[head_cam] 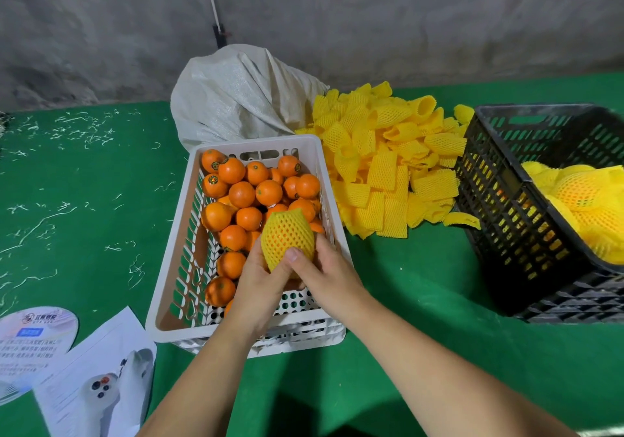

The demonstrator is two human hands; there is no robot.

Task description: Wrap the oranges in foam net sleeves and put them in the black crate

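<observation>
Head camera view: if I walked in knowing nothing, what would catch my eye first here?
Probably the two bare hands, left hand and right hand, together gripping an orange in a yellow foam net sleeve over the white plastic basket of loose oranges. Behind it to the right sprawls a bright heap of empty yellow foam sleeves on the green table. At far right, the black plastic crate holds wrapped fruit.

One head-worn wide-angle view looks forward and down, close over the green tabletop (84, 200); a grey wall (371, 14) crosses the frame's top.
</observation>
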